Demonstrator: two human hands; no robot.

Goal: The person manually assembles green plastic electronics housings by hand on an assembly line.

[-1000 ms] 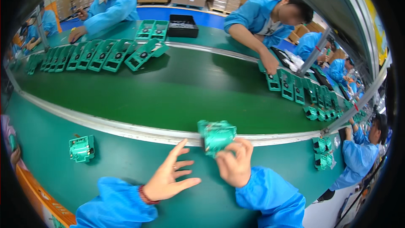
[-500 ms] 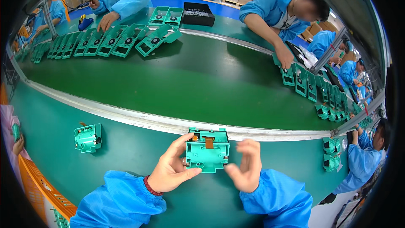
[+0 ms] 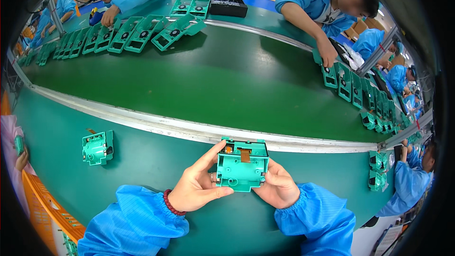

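A green plastic housing (image 3: 242,167) with a brown ribbon cable (image 3: 245,155) at its upper part is held up over the near table. My left hand (image 3: 199,180) grips its left side, the thumb along the lower edge and the index finger at the top left corner. At the right edge, my right hand (image 3: 278,185) closes on the housing too, with its fingers partly hidden behind it. A second green housing (image 3: 97,148), also with a ribbon cable, lies on the table to the left.
Beyond a pale metal rail (image 3: 142,117) runs a green conveyor belt (image 3: 199,90). Green casings (image 3: 125,35) line its far side, where people in blue work. An orange basket (image 3: 45,204) stands at the left; more green parts (image 3: 377,170) lie on the right.
My right hand has come in from beside the housing and now holds its right edge. The housing sits slightly farther right in view, still in my left hand.
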